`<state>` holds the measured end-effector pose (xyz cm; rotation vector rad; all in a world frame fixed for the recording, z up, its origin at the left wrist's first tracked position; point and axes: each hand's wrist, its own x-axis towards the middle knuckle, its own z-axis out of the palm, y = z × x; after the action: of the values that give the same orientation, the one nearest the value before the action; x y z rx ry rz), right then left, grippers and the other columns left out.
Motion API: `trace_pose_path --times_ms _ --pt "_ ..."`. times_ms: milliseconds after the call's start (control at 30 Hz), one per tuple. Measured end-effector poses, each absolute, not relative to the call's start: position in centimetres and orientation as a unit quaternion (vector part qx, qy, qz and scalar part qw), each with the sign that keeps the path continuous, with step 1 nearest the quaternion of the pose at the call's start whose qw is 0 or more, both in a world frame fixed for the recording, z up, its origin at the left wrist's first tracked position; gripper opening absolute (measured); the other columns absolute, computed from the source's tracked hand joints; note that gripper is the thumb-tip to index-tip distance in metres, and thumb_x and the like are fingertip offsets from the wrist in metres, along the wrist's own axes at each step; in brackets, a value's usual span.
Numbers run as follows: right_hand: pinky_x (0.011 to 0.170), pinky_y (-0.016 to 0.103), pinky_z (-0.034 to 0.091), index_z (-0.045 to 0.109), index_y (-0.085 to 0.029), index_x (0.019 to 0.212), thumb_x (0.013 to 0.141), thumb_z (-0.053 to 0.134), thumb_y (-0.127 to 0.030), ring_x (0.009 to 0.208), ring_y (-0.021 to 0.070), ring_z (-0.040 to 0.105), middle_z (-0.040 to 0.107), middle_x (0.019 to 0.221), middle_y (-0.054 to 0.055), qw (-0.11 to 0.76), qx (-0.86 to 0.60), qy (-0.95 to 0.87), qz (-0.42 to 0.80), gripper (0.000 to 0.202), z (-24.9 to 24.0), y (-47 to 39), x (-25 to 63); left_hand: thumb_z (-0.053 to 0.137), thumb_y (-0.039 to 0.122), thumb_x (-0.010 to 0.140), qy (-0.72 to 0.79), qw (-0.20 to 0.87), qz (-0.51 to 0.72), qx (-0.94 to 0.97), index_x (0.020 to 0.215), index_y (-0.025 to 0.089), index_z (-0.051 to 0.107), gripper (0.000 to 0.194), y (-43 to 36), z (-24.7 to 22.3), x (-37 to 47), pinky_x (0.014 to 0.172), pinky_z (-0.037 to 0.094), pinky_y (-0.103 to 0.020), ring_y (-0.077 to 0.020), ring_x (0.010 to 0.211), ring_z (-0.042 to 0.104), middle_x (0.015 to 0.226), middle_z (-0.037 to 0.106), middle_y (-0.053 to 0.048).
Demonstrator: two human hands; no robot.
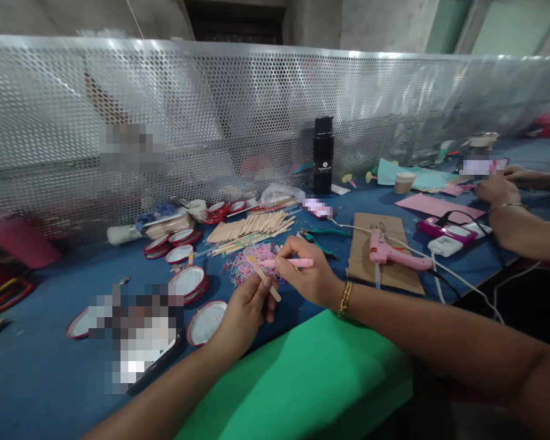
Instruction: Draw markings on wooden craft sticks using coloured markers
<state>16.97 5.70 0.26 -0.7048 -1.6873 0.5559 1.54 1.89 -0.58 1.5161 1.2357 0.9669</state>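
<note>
Between the thumb and fingers of my left hand [250,304] is a wooden craft stick [271,289], tilted, with a small yellow patch near its upper end. My right hand [309,272] grips a pink marker [297,263], its tip pointing left at the stick. Whether the tip touches the wood is too small to tell. Just behind both hands lies a heap of thin pastel loops [242,263]. Beyond that heap, many more craft sticks [252,226] are piled. Green fabric or sheet [302,373] spreads below my forearms.
A pink glue gun [401,253] rests on cardboard [360,235], its cord trailing right. Round red-rimmed lids [206,321] lie at left, near a blurred device [149,342]. Green-handled pliers [323,241] and a black bottle [323,156] stand farther back. Another person's hands [502,189] are at right.
</note>
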Motion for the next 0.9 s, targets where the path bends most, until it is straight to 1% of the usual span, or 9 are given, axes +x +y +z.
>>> trace_pose_path --times_ms 100,267,433,567,767,900 --pt "0.058 0.025 0.039 0.049 -0.02 0.07 0.082 0.056 -0.02 0.059 0.0115 0.048 0.053 0.063 -0.004 0.585 -0.304 -0.711 0.244 0.014 0.18 5.76 16.96 0.047 0.045 0.09 0.5 0.462 0.392 0.619 0.075 0.02 0.05 0.03 1.89 -0.63 1.51 0.041 0.031 -0.019 -0.0065 0.042 0.045 0.056 0.051 0.007" --pt "0.062 0.025 0.041 0.05 -0.021 0.069 0.081 0.057 -0.019 0.064 0.0128 0.051 0.056 0.066 -0.003 0.569 -0.301 -0.729 0.232 0.014 0.16 5.79 16.91 0.048 0.046 0.09 0.498 0.464 0.395 0.617 0.075 0.02 0.049 0.03 1.87 -0.6 1.49 0.04 0.03 -0.019 -0.0067 0.041 0.045 0.056 0.051 0.007" --pt "0.058 0.025 0.041 0.05 -0.021 0.07 0.082 0.057 -0.021 0.06 0.0118 0.048 0.054 0.064 -0.004 0.585 -0.3 -0.713 0.245 0.014 0.1 5.84 16.97 0.049 0.048 0.089 0.509 0.464 0.393 0.609 0.073 0.02 0.05 0.032 1.85 -0.51 1.54 0.04 0.03 -0.019 -0.0072 0.041 0.044 0.055 0.051 0.007" --pt "0.062 0.025 0.042 0.05 -0.021 0.069 0.081 0.057 -0.019 0.065 0.0129 0.051 0.056 0.066 -0.003 0.569 -0.298 -0.731 0.233 0.014 0.14 5.7 16.99 0.05 0.05 0.088 0.502 0.466 0.4 0.609 0.074 0.021 0.05 0.033 1.87 -0.63 1.51 0.04 0.031 -0.019 -0.0074 0.041 0.045 0.056 0.052 0.007" --pt "0.058 0.025 0.04 0.049 -0.021 0.069 0.081 0.058 -0.021 0.059 0.0118 0.048 0.054 0.063 -0.004 0.587 -0.295 -0.713 0.246 0.015 0.24 5.76 17.0 0.049 0.047 0.089 0.506 0.462 0.394 0.612 0.074 0.02 0.05 0.031 1.78 -0.49 1.54 0.041 0.032 -0.019 -0.0075 0.042 0.045 0.056 0.052 0.006" --pt "0.062 0.025 0.042 0.05 -0.021 0.068 0.081 0.056 -0.019 0.065 0.0131 0.051 0.056 0.066 -0.002 0.569 -0.299 -0.731 0.232 0.014 0.32 5.65 16.98 0.048 0.047 0.09 0.503 0.463 0.398 0.612 0.075 0.02 0.049 0.03 1.79 -0.49 1.57 0.041 0.031 -0.019 -0.0071 0.041 0.044 0.056 0.051 0.007"
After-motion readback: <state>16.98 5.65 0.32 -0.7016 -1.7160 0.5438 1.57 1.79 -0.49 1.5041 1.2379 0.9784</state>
